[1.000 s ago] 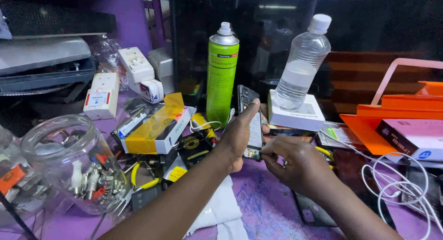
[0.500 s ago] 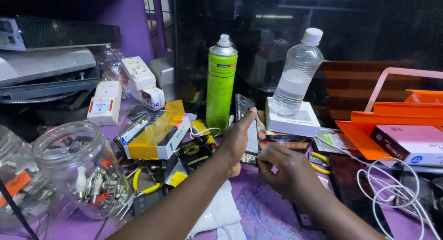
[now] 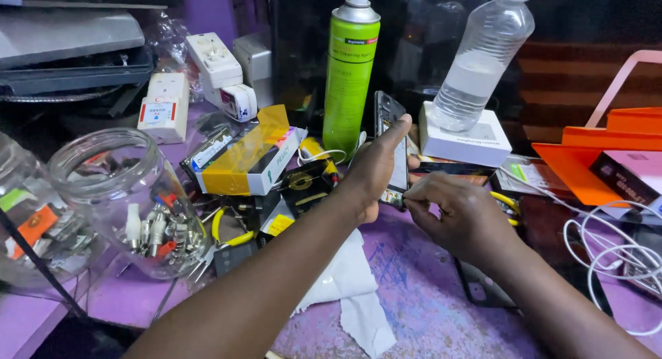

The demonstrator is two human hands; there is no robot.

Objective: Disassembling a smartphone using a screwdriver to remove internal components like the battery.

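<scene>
Purple covers the bench top [image 3: 427,297], and on it, just in front of the green spray can [image 3: 350,76], stands an opened phone [image 3: 392,148]; I take this can as the landmark. The left hand [image 3: 376,169] grasps the phone upright, thumb along its right edge and fingers closed behind it; the right hand [image 3: 458,214], to the right of the can and lower, pinches something very small at the bottom corner of the phone, fingertips pressed together; what it pinches I cannot tell.

As a judgement, the work is in the middle: the phone body appears open, with inner parts showing, so the opening is done; the fine work at the lower corner is in hand, and closing is left.

Counted: one spray can; one clear plastic bottle [image 3: 479,62] right of it, standing on one white box [image 3: 463,138]; two glass jars left of the can, the nearer jar [image 3: 131,200] holding small connectors, the other cut by the frame edge; one yellow-topped box [image 3: 248,159] just left of the can; one white cloth [image 3: 345,290] in front of it; one white cable [image 3: 614,255] and one orange tray [image 3: 600,152] far to the right.
</scene>
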